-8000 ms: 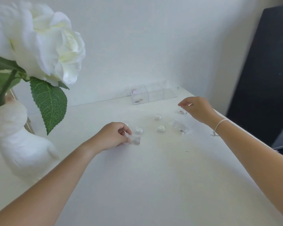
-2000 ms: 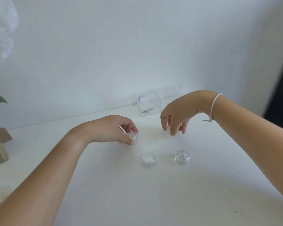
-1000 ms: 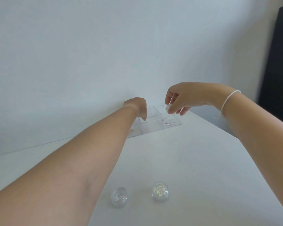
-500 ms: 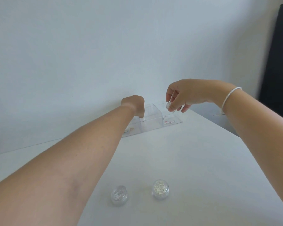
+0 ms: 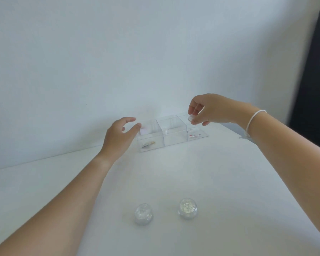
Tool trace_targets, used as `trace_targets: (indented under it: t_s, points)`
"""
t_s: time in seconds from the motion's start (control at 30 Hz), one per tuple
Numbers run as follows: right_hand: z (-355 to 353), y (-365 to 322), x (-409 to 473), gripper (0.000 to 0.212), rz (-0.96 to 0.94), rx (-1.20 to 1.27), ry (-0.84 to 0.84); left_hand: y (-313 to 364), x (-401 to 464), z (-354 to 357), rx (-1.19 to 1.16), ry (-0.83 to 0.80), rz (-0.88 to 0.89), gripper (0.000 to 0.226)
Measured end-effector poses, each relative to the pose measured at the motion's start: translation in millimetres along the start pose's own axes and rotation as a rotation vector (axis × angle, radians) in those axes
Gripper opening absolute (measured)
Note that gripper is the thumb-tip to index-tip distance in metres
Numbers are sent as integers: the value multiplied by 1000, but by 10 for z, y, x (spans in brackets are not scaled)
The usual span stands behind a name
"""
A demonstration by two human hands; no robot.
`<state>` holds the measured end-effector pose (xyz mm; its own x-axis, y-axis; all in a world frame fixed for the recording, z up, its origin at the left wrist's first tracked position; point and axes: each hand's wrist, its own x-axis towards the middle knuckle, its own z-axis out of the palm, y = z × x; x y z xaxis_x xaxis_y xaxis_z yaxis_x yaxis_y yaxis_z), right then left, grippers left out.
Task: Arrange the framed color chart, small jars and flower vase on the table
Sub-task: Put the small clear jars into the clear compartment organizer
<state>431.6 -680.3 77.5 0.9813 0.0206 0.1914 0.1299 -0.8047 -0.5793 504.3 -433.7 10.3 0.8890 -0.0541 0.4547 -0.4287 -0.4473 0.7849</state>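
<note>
Two small clear jars stand on the white table (image 5: 229,182) near me: one jar (image 5: 143,216) on the left, another jar (image 5: 187,210) to its right. My right hand (image 5: 210,109) pinches a third small jar (image 5: 191,119) above the right compartment of a clear three-part box (image 5: 171,134) by the wall. My left hand (image 5: 119,136) hovers just left of the box with fingers apart and nothing in it. The flower vase and framed chart are out of view.
The box's left compartment holds a pink item (image 5: 144,130) and small trinkets (image 5: 149,144); small red bits (image 5: 192,135) lie in the right one. A dark panel (image 5: 314,80) stands at the far right, past the table's edge.
My left hand has pulled back from the box and opened, with no jar in it now. My right hand has stayed over the right compartment with its jar.
</note>
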Motion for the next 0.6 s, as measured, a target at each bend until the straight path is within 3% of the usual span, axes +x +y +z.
trace_targets:
  t_s: [0.27, 0.43, 0.6]
  points:
    - [277, -24, 290, 8, -101, 44, 222, -183, -177, 21, -80, -161, -81, 29]
    - [405, -90, 652, 19, -49, -151, 122, -162, -188, -23, -88, -184, -73, 24]
    - [559, -59, 830, 14, 58, -329, -22, -133, -193, -21, -94, -194, -59, 18]
